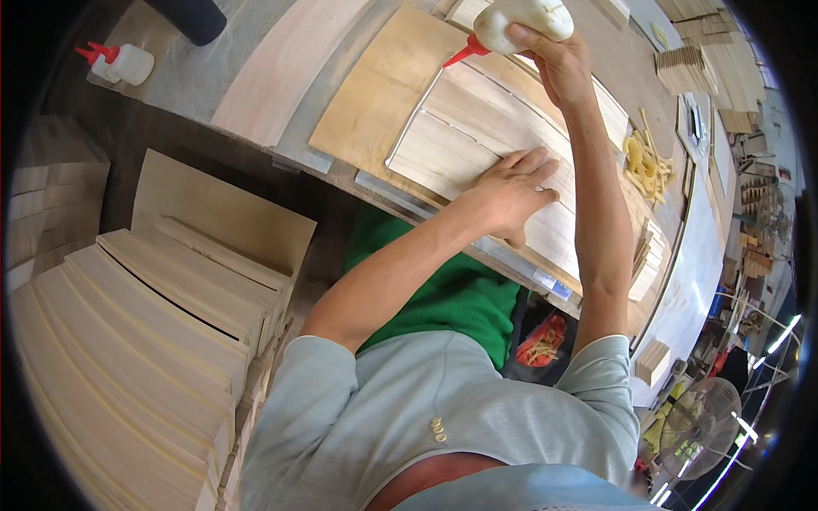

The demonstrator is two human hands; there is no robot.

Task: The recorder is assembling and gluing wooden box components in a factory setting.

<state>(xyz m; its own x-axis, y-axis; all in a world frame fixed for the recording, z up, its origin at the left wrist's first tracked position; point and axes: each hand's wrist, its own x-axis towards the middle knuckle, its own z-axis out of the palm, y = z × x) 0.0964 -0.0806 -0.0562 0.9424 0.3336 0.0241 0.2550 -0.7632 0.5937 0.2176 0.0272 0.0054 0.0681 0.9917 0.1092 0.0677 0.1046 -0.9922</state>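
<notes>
My right hand (558, 64) is wrapped round a white squeeze bottle (511, 25) with a red nozzle, tilted so the tip points down. The tip is at the far left corner of a pale wooden panel (439, 140) made of several slats. A whitish line, which looks like glue, runs along the panel's left edge below the nozzle. More pale lines follow the joints between slats. My left hand (518, 192) lies on the panel with its fingers spread, holding nothing. The panel rests on a larger tan board (366, 94) on the workbench.
Two white bottles (132, 65) with red tips and a dark cylinder (192, 17) stand at the far left. Yellowish bands (649, 162) lie in a heap right of my right forearm. Stacked wooden panels (128, 358) fill the lower left. A fan (699, 426) stands at the lower right.
</notes>
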